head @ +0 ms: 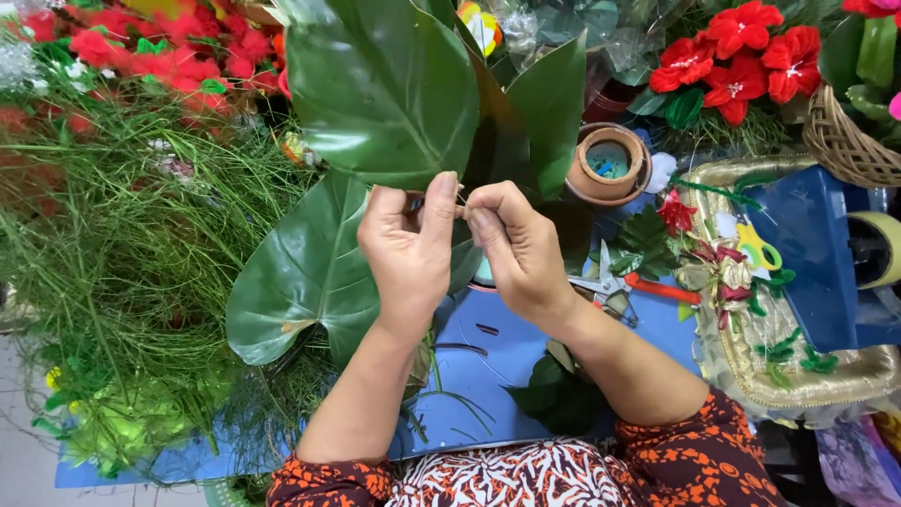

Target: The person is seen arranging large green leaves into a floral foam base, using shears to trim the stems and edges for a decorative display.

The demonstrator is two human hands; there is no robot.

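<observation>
The left hand [405, 252] and right hand [514, 252], together, pinch the stems of broad, glossy green leaves [385, 94]; light, floppy, best gripped at the stems.

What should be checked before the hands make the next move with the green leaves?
1. Left hand pinches the stems of the large green leaves: ok.
2. Right hand meets the left at the pinch point: ok.
3. What the fingers hold there, wire or thread: cannot tell.
4. Scissors lie near the right wrist on the blue mat: ok.
5. Leaves are whole, unbroken: not ok, one has a brown spot at its edge.
</observation>
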